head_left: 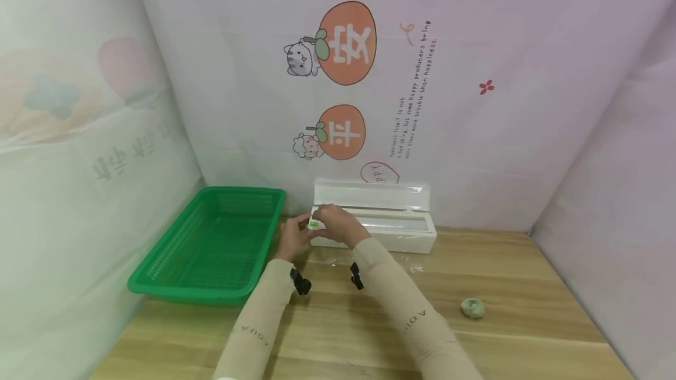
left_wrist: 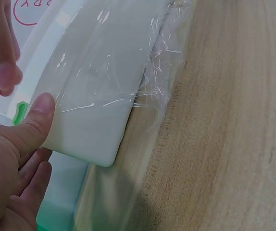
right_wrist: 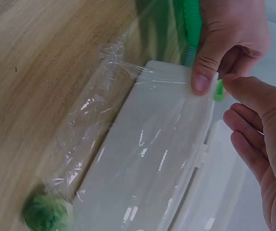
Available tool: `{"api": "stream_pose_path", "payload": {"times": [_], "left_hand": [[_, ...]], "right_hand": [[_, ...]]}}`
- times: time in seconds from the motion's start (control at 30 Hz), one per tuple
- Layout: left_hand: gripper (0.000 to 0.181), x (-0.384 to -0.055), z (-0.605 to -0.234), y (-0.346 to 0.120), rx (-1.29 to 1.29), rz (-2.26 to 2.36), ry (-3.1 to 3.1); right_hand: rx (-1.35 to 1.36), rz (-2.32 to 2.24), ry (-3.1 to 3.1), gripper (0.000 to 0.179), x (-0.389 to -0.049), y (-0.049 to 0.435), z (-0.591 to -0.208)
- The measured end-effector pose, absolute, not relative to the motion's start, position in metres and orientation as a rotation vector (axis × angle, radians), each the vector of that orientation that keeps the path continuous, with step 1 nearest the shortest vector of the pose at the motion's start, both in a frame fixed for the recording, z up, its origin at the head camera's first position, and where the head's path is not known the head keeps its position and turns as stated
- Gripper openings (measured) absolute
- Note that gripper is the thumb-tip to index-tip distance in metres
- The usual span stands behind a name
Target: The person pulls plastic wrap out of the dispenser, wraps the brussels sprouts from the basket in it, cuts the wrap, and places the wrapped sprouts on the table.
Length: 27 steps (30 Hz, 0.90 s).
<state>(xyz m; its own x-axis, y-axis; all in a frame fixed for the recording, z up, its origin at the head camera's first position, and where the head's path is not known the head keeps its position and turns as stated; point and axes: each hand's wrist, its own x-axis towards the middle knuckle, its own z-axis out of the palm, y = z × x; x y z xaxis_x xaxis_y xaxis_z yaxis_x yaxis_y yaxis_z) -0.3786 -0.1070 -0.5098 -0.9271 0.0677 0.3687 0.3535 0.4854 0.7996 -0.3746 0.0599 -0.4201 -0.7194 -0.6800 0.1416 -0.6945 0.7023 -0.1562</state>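
A long white cling film dispenser (head_left: 393,240) lies on the wooden table with its clear lid (head_left: 372,195) raised. Film (left_wrist: 159,72) drapes over its front face and crumples along the table. My left hand (head_left: 293,239) grips the dispenser's left end, thumb pressed on the front face and fingers behind the end. A small green slider (right_wrist: 219,90) sits at that corner, right beside the left thumb. My right hand (head_left: 340,224) hovers over the same end, its fingers loosely bent and the thumb tip close to the slider, with nothing held between them.
A green plastic basket (head_left: 138,284) stands to the left of the dispenser. Toward the front right of the table lies a small, round, pale green thing (head_left: 472,308). A printed cloth wall (head_left: 253,104) rises right behind the dispenser, with further cloth at both sides.
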Motion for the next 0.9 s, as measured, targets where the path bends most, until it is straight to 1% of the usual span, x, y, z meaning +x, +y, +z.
{"api": "stream_pose_path", "payload": {"times": [0.13,0.27,0.53,0.7,0.9], "left_hand": [[0.047,-0.378,-0.508,-0.104,-0.362,-1.428,-2.438],[0.046,-0.377,-0.506,-0.104,-0.360,-1.419,-2.437],[0.046,-0.376,-0.503,-0.107,-0.269,-1.368,-2.475],[0.044,-0.378,-0.503,-0.107,-0.277,-1.377,-2.457],[0.042,-0.377,-0.505,-0.106,-0.289,-1.355,-2.432]], "right_hand": [[1.115,0.344,-2.831,0.038,-0.379,0.060,-0.425],[1.133,0.367,-2.806,0.035,-0.383,0.059,-0.428],[1.140,0.429,-2.823,0.033,-0.387,0.050,-0.432],[1.126,0.438,-2.793,0.027,-0.388,0.048,-0.435],[1.092,0.410,-2.794,0.030,-0.389,0.046,-0.440]]}}
